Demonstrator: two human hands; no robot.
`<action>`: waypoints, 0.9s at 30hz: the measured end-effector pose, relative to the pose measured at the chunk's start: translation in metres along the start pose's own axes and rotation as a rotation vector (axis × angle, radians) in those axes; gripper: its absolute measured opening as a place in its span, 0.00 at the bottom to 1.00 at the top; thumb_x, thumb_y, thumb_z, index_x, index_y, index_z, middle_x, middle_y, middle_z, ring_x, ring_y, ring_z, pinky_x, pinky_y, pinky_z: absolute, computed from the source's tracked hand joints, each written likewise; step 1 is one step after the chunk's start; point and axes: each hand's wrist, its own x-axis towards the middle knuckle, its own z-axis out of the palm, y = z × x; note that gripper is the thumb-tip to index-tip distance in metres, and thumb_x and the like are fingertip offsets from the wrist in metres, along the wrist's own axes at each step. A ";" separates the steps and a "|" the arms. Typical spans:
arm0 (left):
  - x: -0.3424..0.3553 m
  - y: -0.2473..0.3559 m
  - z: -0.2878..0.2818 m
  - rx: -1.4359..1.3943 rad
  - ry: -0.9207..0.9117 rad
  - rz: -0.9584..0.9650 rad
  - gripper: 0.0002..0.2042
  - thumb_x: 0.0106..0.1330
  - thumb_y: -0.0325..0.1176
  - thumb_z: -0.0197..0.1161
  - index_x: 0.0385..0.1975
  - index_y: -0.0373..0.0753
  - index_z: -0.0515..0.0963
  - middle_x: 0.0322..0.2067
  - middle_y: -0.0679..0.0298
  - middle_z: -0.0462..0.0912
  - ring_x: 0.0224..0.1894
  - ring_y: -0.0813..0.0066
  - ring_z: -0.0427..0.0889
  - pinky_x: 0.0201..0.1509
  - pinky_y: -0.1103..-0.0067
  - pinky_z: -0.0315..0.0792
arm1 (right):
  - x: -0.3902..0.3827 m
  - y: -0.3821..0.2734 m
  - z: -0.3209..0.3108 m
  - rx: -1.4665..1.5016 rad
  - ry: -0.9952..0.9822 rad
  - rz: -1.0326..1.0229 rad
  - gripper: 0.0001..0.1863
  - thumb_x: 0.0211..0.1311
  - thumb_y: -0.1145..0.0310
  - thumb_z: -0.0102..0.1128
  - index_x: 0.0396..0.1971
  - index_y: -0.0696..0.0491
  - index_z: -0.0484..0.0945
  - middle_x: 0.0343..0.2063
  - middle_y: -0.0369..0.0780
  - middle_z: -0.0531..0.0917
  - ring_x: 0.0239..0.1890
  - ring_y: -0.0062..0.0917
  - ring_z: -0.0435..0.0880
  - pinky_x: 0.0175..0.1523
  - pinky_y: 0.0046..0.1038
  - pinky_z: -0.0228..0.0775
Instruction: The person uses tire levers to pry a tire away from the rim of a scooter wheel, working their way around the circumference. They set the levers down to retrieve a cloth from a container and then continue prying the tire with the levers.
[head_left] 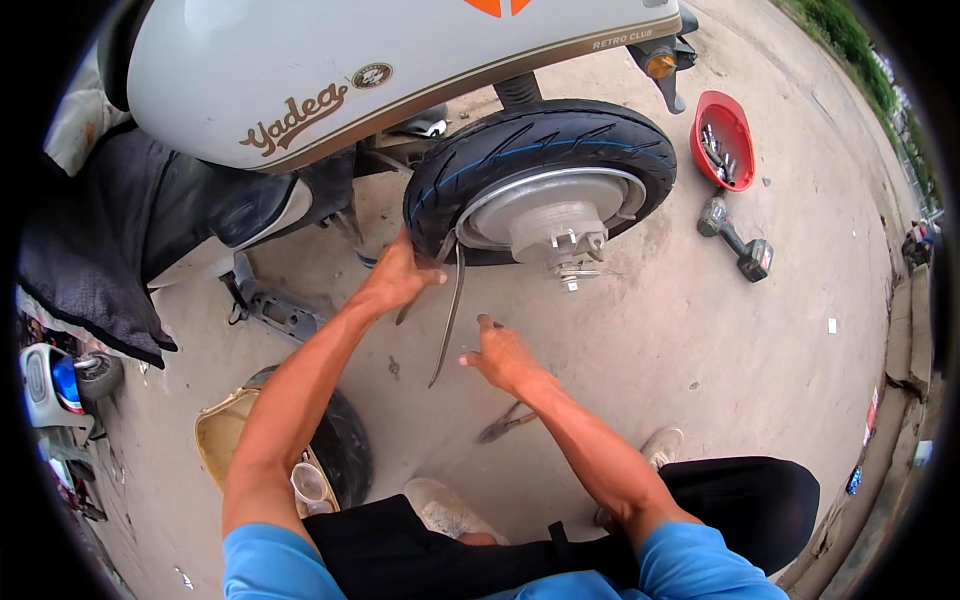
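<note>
A black tyre with a blue line round its tread sits on the silver hub wheel of a white scooter. My left hand grips the tyre's lower left side, its thumb stretched out and its other fingers partly hidden against the rubber. Beside that thumb, a long metal tyre lever hangs down from the rim edge. A second tyre lever shows partly behind my hand. My right hand is in the air below the wheel, fingers apart, holding nothing.
Pliers lie on the ground below my right hand. At left are a grey scooter part, a cream tray and another black tyre. A red helmet holding sockets and a cordless impact wrench lie at right.
</note>
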 end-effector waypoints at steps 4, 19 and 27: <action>-0.008 0.008 -0.001 0.007 0.117 0.085 0.49 0.49 0.31 0.79 0.70 0.31 0.54 0.57 0.44 0.77 0.60 0.55 0.78 0.66 0.68 0.70 | -0.027 -0.042 -0.065 -0.273 0.420 -0.540 0.24 0.57 0.67 0.69 0.53 0.57 0.77 0.53 0.45 0.80 0.57 0.42 0.79 0.58 0.44 0.73; 0.013 0.025 -0.017 -0.162 0.313 0.443 0.44 0.53 0.38 0.79 0.65 0.30 0.59 0.56 0.41 0.76 0.61 0.50 0.77 0.64 0.66 0.70 | 0.071 -0.161 -0.201 -1.255 0.187 -0.711 0.29 0.46 0.54 0.78 0.44 0.55 0.79 0.35 0.45 0.85 0.42 0.39 0.86 0.41 0.39 0.79; -0.002 0.034 -0.022 -0.171 0.211 0.356 0.46 0.50 0.36 0.80 0.68 0.31 0.59 0.52 0.45 0.81 0.59 0.53 0.80 0.63 0.66 0.70 | 0.068 -0.167 -0.188 -1.241 0.184 -0.688 0.33 0.43 0.52 0.80 0.45 0.56 0.78 0.37 0.45 0.85 0.44 0.40 0.86 0.45 0.38 0.79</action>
